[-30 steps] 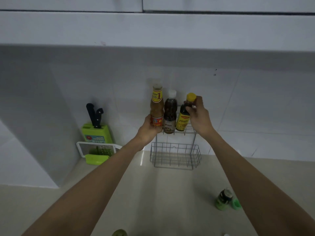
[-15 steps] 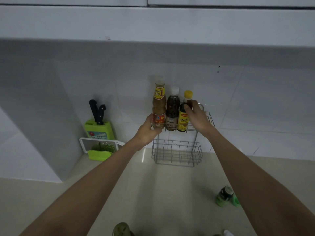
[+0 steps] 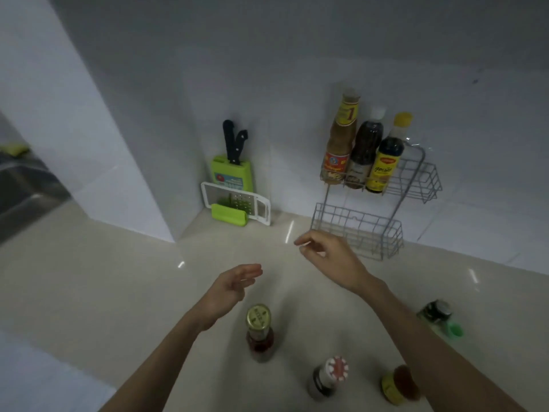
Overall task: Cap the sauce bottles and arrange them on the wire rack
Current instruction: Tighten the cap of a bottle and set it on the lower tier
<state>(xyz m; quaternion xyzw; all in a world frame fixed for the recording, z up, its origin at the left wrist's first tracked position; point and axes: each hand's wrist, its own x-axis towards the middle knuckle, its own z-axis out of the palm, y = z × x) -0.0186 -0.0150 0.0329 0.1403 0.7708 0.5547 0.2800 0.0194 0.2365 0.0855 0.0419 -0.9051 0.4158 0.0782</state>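
Note:
A two-tier wire rack (image 3: 421,185) stands against the tiled wall. Its top shelf holds three capped bottles: a tall brown sauce bottle (image 3: 338,141), a dark bottle with a white cap (image 3: 364,153) and a yellow-capped bottle (image 3: 386,162). On the counter near me stand a gold-capped red sauce bottle (image 3: 260,331), a red-and-white-capped bottle (image 3: 328,377), a partly hidden yellow-labelled bottle (image 3: 396,385) and a green bottle (image 3: 435,315) with a green cap (image 3: 454,331) beside it. My left hand (image 3: 230,288) and my right hand (image 3: 329,258) hover over the counter, both empty with fingers apart.
A green knife block (image 3: 231,171) with two black-handled knives and a white-and-green grater (image 3: 236,205) sit in the corner at the left. A white wall column juts out at the left. The rack's lower basket (image 3: 356,230) holds nothing. A steel sink (image 3: 20,185) shows at far left.
Both hands let go of the bottles on the top shelf and dropped back toward me over the counter. The view tilted down, showing more bottles near me.

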